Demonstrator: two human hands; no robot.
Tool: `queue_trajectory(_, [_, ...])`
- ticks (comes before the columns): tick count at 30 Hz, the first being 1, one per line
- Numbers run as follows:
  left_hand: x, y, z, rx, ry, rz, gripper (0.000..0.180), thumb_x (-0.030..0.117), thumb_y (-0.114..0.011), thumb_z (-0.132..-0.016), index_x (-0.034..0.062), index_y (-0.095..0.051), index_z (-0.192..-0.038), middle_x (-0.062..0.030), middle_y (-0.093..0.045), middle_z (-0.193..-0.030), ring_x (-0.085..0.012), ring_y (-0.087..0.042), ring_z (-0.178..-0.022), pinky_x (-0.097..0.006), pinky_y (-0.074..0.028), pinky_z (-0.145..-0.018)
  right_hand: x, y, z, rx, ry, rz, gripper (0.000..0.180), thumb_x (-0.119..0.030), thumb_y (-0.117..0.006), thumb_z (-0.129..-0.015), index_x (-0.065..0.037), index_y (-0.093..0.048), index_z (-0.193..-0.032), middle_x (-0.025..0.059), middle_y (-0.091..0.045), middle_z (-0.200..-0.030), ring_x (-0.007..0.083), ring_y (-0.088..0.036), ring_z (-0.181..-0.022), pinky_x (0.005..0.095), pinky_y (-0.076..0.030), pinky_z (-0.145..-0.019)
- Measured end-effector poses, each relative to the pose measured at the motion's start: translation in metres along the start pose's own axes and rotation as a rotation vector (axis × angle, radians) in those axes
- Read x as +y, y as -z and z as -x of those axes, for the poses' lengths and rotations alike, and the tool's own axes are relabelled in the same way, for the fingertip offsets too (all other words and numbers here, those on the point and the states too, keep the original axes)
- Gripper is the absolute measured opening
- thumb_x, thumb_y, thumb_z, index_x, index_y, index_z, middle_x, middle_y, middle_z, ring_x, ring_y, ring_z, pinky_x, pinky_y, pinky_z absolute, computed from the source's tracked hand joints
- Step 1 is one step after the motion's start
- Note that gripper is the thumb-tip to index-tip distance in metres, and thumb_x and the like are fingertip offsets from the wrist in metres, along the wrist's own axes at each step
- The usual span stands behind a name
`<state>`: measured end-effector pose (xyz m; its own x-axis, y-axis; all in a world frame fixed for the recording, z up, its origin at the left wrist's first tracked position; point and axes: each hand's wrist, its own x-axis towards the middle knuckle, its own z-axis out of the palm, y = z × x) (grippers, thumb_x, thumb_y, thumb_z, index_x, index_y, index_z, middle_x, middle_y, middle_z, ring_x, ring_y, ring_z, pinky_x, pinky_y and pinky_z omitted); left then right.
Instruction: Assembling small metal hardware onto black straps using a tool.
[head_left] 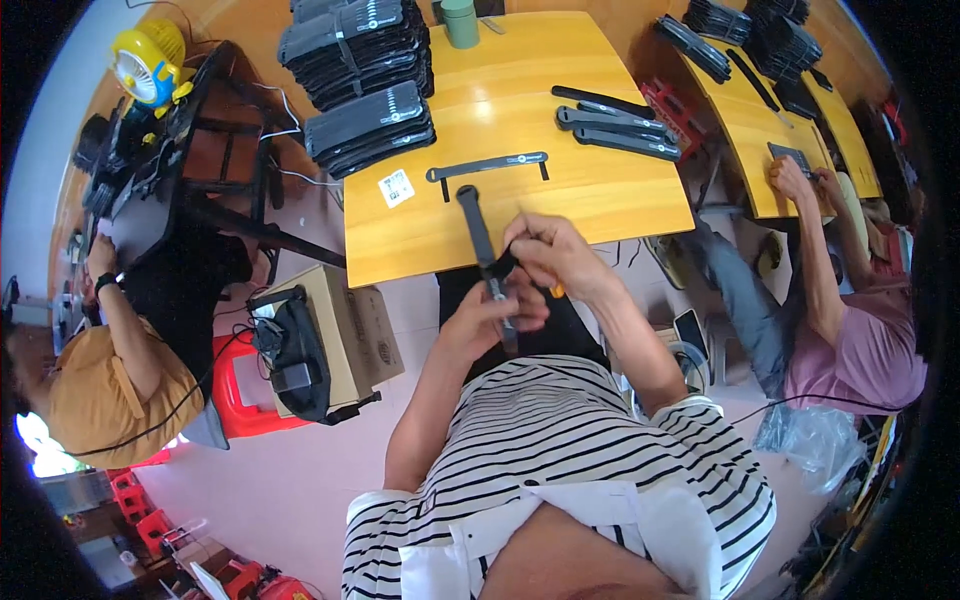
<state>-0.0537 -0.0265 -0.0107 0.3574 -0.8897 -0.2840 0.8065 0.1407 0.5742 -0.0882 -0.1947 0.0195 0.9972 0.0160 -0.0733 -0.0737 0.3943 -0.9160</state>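
Your right hand [555, 255] is pinched shut on the black strap [484, 250], thumb and fingers closed around it at about mid-length, just off the near edge of the wooden table [600, 200]. Your left hand [490, 315] sits below and a little left of the right, its fingers curled around the strap's lower end; how tightly they close there is hard to tell, since the thumb covers the contact.

The strap's long axis runs away from your fingers, up and slightly left, so its far end lies on the tabletop beyond your right fingertips while the near end points back towards your striped shirt [560, 460]. Both hands are on it, the right one higher along its length.

Just beyond that far end, a second flat black strap [488, 166] lies crosswise, left to right, with a small white label [396, 187] to its left. Further out to the right of your fingers lies a group of loose black pieces [615, 125], and stacks of black parts [365, 85] stand at the table's far left corner.
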Motion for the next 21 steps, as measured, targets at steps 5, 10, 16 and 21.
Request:
queue_trajectory(5, [0.000, 0.011, -0.008, 0.333, -0.217, 0.058, 0.030, 0.004, -0.054, -0.079, -0.0008, -0.045, -0.107, -0.0095, -0.057, -0.078, -0.0176, -0.061, -0.063, -0.027, -0.052, -0.055, 0.004, -0.003, -0.002, -0.027, -0.068, 0.034, 0.010, -0.008, -0.050, -0.086, -0.001, -0.055, -0.091, 0.0022, -0.054, -0.057, 0.0016, -0.034, -0.037, 0.0160, -0.024, -0.036])
queue_trajectory(10, [0.001, 0.001, 0.001, 0.082, -0.010, 0.028, 0.016, 0.006, -0.050, -0.084, -0.0006, -0.047, -0.099, 0.0003, -0.039, -0.054, -0.0047, -0.029, -0.038, -0.019, -0.022, -0.038, 0.009, 0.025, -0.021, 0.404, 0.127, 0.174, 0.010, -0.016, -0.055, -0.086, -0.006, -0.057, -0.086, -0.0013, -0.052, -0.059, 0.0016, -0.036, -0.039, 0.0161, -0.025, -0.036])
queue_trajectory(16, [0.010, -0.002, 0.039, -0.067, 0.269, -0.100, 0.018, 0.010, -0.052, -0.083, -0.0014, -0.047, -0.096, 0.0015, -0.038, -0.050, -0.0026, -0.030, -0.037, -0.018, -0.020, -0.035, -0.055, 0.111, -0.043, 0.821, 0.554, 0.426, 0.006, -0.014, -0.058, -0.085, -0.009, -0.059, -0.083, -0.0082, -0.046, -0.058, -0.0007, -0.032, -0.040, 0.0168, -0.023, -0.036])
queue_trajectory(21, [0.017, -0.006, 0.045, -0.099, 0.237, -0.095, 0.019, 0.009, -0.053, -0.083, -0.0012, -0.046, -0.097, 0.0027, -0.037, -0.050, -0.0023, -0.029, -0.038, -0.018, -0.020, -0.036, -0.073, 0.104, -0.039, 0.917, 0.618, 0.473, 0.011, -0.011, -0.060, -0.082, -0.001, -0.061, -0.084, -0.0011, -0.055, -0.063, 0.0025, -0.042, -0.045, 0.0185, -0.031, -0.038])
